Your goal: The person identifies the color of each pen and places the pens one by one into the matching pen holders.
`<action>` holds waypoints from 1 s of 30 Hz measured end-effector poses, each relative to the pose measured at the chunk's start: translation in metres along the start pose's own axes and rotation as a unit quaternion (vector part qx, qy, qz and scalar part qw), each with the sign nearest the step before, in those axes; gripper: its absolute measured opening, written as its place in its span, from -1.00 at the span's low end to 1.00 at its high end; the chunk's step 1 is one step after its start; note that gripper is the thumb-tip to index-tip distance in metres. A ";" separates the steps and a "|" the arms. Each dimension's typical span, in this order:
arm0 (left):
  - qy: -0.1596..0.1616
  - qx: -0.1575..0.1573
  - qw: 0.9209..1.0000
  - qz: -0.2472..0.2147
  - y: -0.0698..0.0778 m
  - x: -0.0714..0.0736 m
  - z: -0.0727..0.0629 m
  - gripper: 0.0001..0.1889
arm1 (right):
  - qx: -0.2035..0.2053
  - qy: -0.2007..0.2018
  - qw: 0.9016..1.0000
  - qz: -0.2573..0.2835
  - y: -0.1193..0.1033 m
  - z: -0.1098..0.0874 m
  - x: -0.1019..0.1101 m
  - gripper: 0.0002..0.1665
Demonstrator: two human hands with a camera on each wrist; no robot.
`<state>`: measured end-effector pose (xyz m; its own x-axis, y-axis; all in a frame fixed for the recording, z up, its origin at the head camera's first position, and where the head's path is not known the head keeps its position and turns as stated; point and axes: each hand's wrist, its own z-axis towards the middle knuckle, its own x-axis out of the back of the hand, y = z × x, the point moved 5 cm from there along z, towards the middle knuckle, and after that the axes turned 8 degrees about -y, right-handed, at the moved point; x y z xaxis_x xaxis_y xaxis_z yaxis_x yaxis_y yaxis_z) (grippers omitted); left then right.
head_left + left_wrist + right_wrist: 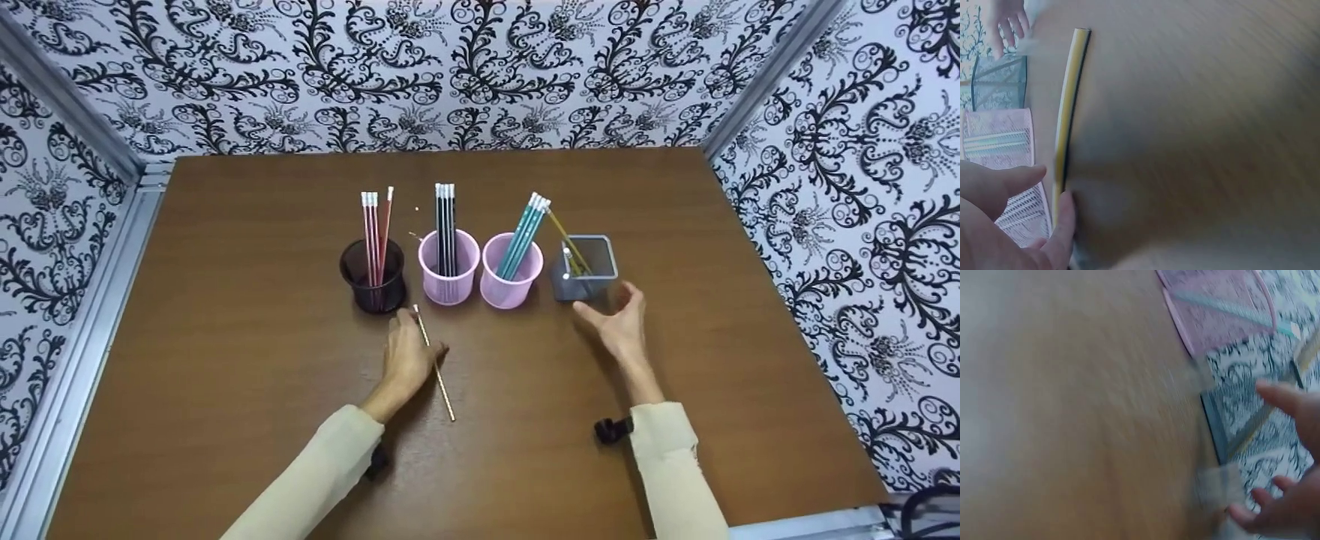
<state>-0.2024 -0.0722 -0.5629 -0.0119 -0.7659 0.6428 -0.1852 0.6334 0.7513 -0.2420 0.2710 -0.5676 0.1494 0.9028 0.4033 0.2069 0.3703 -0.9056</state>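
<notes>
My left hand (406, 356) holds a gold-yellow pencil (444, 388) in front of the black and pink cups. In the left wrist view the yellow pencil (1073, 84) runs behind the fingertips, the thumb close beside it; the exact grip is partly hidden. My right hand (621, 322) is just in front of a grey square mesh cup (590, 288), thumb and fingers spread apart. That cup holds yellow pencils (564, 234) leaning left. In the right wrist view nothing sits between the right hand's (1292, 495) thumb and fingers.
A black mesh cup (366, 298) with red pencils (373, 232) stands leftmost. Beside it are a pink cup (448, 294) of black pencils (446, 217) and another pink cup (504, 297) of teal pencils (525, 232). Patterned walls (420, 75) border the brown table (247, 337).
</notes>
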 end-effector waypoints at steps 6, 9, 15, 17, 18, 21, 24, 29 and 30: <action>0.006 -0.011 0.999 0.034 0.005 -0.005 -0.001 -0.37 | 0.058 -0.066 0.994 0.059 0.003 0.022 0.001 0.36; 0.006 -0.011 1.000 0.026 0.005 -0.006 0.000 -0.38 | 0.084 -0.079 0.990 0.079 0.002 0.031 0.000 0.40; -0.004 -0.012 1.000 -0.008 0.005 -0.005 0.001 -0.40 | 0.104 -0.110 0.983 0.107 -0.008 0.037 -0.007 0.49; -0.009 -0.008 1.000 -0.012 0.005 -0.005 0.002 -0.40 | 0.103 -0.115 0.981 0.116 -0.015 0.035 -0.009 0.49; -0.011 -0.004 1.000 -0.012 0.005 -0.005 0.002 -0.40 | 0.103 -0.114 0.981 0.121 -0.018 0.034 -0.009 0.48; -0.015 0.002 1.000 -0.016 0.004 -0.006 0.001 -0.40 | 0.111 -0.110 0.978 0.138 -0.025 0.032 -0.012 0.45; -0.012 -0.006 1.000 -0.019 0.004 -0.005 0.001 -0.43 | 0.125 -0.113 0.973 0.160 -0.028 0.033 -0.016 0.39; -0.031 -0.026 0.999 -0.027 0.006 -0.007 -0.002 -0.44 | 0.119 -0.105 0.973 0.167 -0.027 0.037 -0.017 0.26; -0.040 -0.027 0.998 -0.031 0.007 -0.007 -0.003 -0.44 | 0.120 -0.105 0.973 0.168 -0.026 0.037 -0.017 0.24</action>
<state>-0.2011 -0.0624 -0.5614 -0.0804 -0.8085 0.5830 -0.1354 0.5883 0.7972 -0.2859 0.2540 -0.5555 -0.0366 0.9971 0.0670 -0.0543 0.0649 -0.9964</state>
